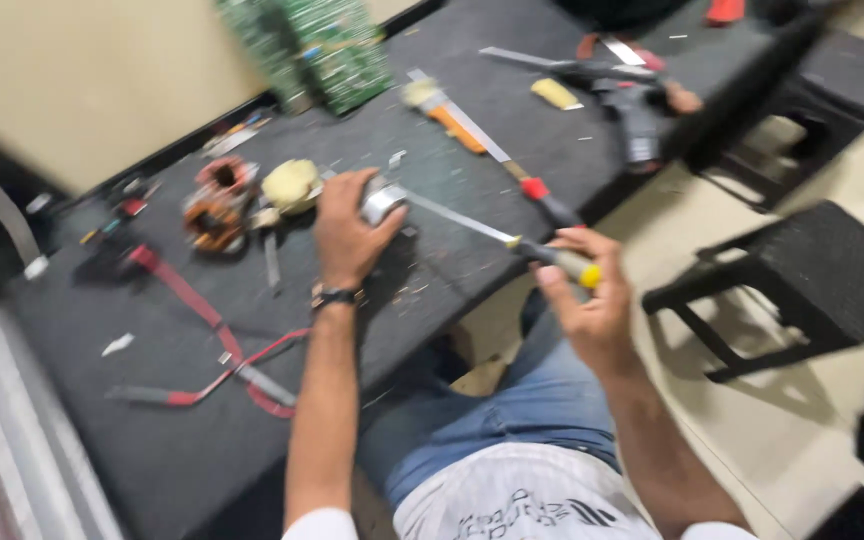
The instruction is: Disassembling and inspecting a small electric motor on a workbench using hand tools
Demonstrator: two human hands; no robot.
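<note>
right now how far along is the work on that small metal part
Already out: a copper-wound coil and a pale round piece lie loose on the dark table. In hand: the left hand clamps the small metal part while the right hand holds a yellow-handled screwdriver with its tip at it. Left: the part isn't visibly open; blur hides detail.

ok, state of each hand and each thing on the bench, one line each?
left hand: closed over a small silver metal part on the dark bench
right hand: gripping a yellow-handled screwdriver, tip at the part
copper-wound coil: lying loose, untouched
red-handled screwdriver: lying flat, untouched
green circuit boards: propped upright at the bench's far edge
black drill: lying on its side
</note>
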